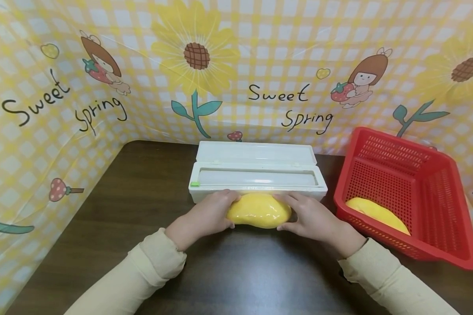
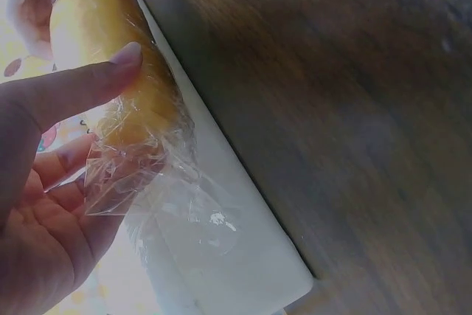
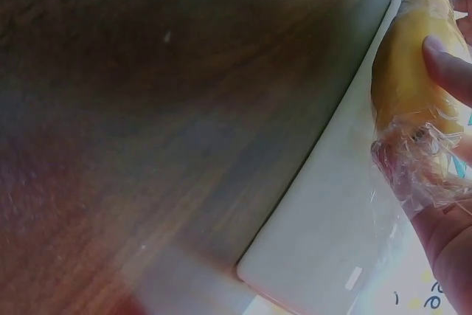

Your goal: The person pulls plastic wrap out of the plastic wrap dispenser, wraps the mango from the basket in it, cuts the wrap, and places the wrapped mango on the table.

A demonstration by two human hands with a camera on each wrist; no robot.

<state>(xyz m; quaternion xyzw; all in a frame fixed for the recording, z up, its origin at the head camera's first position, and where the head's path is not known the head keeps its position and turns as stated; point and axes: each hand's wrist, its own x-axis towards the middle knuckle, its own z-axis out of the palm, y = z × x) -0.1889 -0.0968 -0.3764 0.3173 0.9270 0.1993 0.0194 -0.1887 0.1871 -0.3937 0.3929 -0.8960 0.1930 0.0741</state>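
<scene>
Left hand (image 1: pixel 210 213), right hand (image 1: pixel 312 217) grip yellow fruit (image 1: pixel 259 211) between them.

L hand (image 1: pixel 210 212) & R hand (image 1: pixel 313 216) are gripping a shiny yellow obj (image 1: pixel 259 211) btwn their fingers, one at each end. Just past the fingers, a white box (image 1: pixel 260 166), lid back, is holding a pale roll (image 1: pixel 256 177); well R of them, a red basket (image 1: pixel 441 214) is holding a 2nd yellow lump (image 1: pixel 378 214).

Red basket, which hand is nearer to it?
Right. The right hand, left of the red basket and outside it, holds the basket-side end of the yellow fruit; the left hand holds the opposite end, farther away.
</scene>
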